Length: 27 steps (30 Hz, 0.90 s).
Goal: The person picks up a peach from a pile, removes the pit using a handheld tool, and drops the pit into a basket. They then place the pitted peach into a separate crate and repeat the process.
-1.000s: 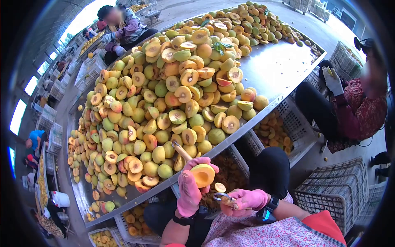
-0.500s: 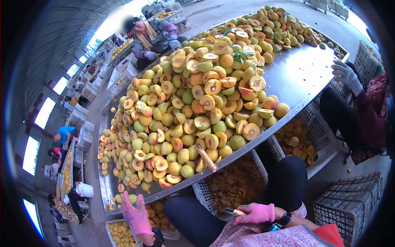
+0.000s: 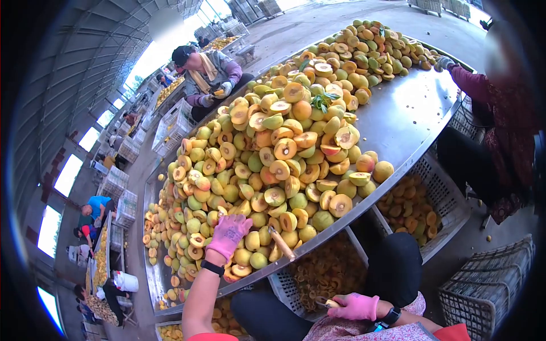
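My left hand point(image 3: 230, 235), in a pink glove, lies on the near side of the fruit pile point(image 3: 273, 170); its fingertips touch the fruit, and whether they grip a piece is hidden. My right hand point(image 3: 357, 307), also gloved in pink, is closed on the light handle of a small tool point(image 3: 330, 303) over my lap. Another wooden-handled tool point(image 3: 281, 243) rests on the fruit at the near edge of the metal table point(image 3: 398, 108). Many fruits are halved, and some show their stones. Green leaves point(image 3: 324, 101) lie on top of the pile.
Below the table edge stand a crate of peelings or scraps point(image 3: 287, 287) and a crate of fruit halves point(image 3: 449, 213). An empty-looking crate point(image 3: 483, 284) is at the lower right. Co-workers sit across the table point(image 3: 207, 77) and at the right point(image 3: 500, 131).
My left hand has moved up and forward from beside the table edge onto the fruit. The right co-worker's gloved hand has reached to the far fruit. My view has shifted slightly.
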### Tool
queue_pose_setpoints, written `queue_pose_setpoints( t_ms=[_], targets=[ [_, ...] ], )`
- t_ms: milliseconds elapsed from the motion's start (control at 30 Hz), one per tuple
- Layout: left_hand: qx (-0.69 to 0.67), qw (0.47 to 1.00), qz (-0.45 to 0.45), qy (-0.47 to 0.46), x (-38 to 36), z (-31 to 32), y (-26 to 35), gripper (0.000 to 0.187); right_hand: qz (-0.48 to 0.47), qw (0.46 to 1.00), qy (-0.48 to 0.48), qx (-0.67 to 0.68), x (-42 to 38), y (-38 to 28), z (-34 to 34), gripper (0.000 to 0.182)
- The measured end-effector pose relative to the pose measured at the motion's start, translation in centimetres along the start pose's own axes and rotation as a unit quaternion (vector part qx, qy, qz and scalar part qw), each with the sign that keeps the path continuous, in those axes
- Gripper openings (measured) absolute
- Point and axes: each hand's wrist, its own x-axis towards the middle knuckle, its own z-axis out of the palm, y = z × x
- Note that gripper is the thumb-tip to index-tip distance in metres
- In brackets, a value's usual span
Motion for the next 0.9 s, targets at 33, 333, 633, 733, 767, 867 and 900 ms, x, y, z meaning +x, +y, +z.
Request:
queue_pose_setpoints(
  t_ms=[33, 333, 633, 733, 767, 867, 900],
  targets=[
    [0.009, 0.997, 0.019, 0.07, -0.3, -0.2, -0.4, 0.016, 0.002, 1.0, -0.01, -0.003, 0.2, 0.0, -0.1, 0.056],
    [-0.949, 0.17, -0.186, 0.189, -2.6, -4.2, 5.4, 0.032, -0.027, 0.999, 0.025, -0.028, 0.7, -2.5, -0.3, 0.053],
    [-0.96, 0.197, -0.139, 0.145, -1.1, -7.4, 16.9, 0.058, -0.244, 0.898, 0.357, -0.082, 0.7, -9.5, -1.7, 0.036],
    [-0.927, 0.3, -0.152, 0.168, -1.3, -7.9, 18.0, 0.067, -0.231, 0.884, 0.386, -0.13, 2.0, -10.0, -2.6, 0.037],
    [-0.914, 0.335, -0.152, 0.171, -1.4, -8.3, 18.1, 0.07, -0.227, 0.886, 0.385, -0.124, 2.3, -10.3, -2.8, 0.037],
    [-0.91, 0.336, -0.156, 0.184, -1.5, -7.8, 18.8, 0.069, -0.217, 0.891, 0.381, -0.119, 3.1, -10.5, -2.8, 0.038],
    [-0.901, 0.351, -0.165, 0.195, -1.5, -7.7, 19.0, 0.067, -0.202, 0.899, 0.369, -0.121, 3.3, -10.5, -2.9, 0.038]
  ],
)
